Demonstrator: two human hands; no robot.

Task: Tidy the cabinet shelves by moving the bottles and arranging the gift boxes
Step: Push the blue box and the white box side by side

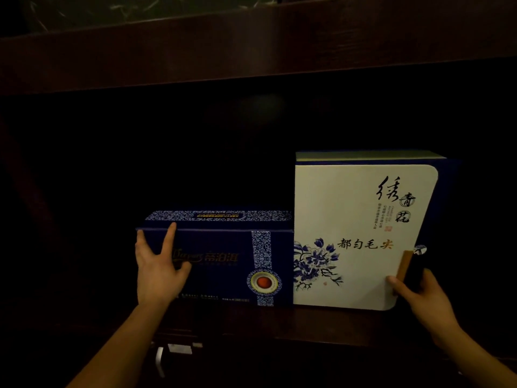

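A long dark blue gift box with a patterned band and a red medallion lies on the shelf. Touching its right end stands a taller white gift box with blue flowers and black calligraphy. My left hand rests flat on the blue box's left front, fingers spread over its top corner. My right hand grips the white box's lower right corner by its brown clasp. No bottles are visible.
The dark wooden shelf board carries both boxes. A wooden rail crosses above. The cabinet interior behind and left of the boxes is too dark to read. A pale metal handle shows below the shelf.
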